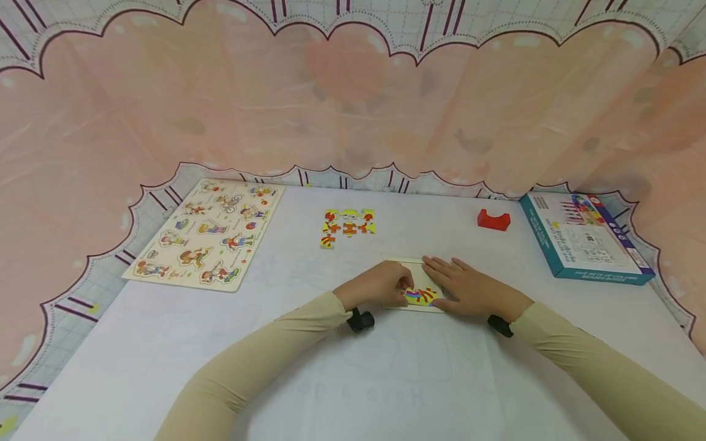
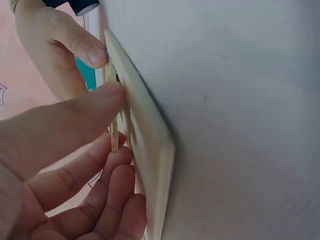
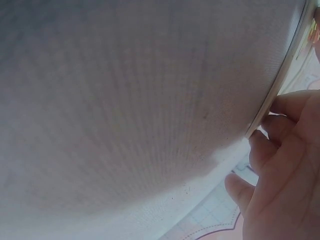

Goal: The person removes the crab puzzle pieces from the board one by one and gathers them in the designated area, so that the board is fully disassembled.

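A small wooden puzzle tray (image 1: 415, 269) lies in front of me, with bright yellow, red and blue jigsaw pieces (image 1: 423, 297) in its near part. My left hand (image 1: 380, 284) is over the tray's left side. In the left wrist view, its thumb and fingers pinch a thin jigsaw piece (image 2: 115, 142), seen edge-on, so its picture is hidden. My right hand (image 1: 478, 291) rests along the tray's right side, fingers extended onto the board. In the right wrist view its fingertips touch the tray's edge (image 3: 280, 82).
Several loose jigsaw pieces (image 1: 349, 229) sit grouped behind the tray. At the left lies a large board with figure pictures (image 1: 193, 236). A red notched block (image 1: 493, 220) and a teal-edged box (image 1: 590, 239) are at the right. A patterned curtain (image 1: 353, 104) hangs behind the table.
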Demonstrator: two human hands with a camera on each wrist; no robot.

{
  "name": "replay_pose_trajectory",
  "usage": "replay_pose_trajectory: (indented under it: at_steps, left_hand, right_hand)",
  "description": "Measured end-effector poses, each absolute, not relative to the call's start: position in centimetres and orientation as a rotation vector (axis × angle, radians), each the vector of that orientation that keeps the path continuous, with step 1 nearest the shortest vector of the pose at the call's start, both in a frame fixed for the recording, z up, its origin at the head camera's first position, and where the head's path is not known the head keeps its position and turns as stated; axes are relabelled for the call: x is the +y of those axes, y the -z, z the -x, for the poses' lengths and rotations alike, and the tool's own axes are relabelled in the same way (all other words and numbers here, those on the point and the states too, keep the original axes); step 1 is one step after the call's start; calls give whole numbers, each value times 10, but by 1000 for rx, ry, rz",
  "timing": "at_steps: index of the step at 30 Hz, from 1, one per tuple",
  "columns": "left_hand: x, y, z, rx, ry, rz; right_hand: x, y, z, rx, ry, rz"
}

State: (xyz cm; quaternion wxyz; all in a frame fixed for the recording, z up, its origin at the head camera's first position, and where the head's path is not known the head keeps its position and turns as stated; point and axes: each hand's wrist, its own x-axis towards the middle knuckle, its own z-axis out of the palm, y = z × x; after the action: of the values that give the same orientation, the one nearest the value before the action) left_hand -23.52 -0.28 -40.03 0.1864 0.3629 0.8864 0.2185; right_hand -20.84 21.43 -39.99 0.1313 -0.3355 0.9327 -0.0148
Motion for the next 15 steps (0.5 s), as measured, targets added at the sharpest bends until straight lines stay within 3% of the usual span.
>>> replay_pose_trajectory:
  at_steps: [15]
  left_hand:
    - [-9,401,238,2442,-798,-952]
  right_hand:
    - [213,399,207,2709,46,956]
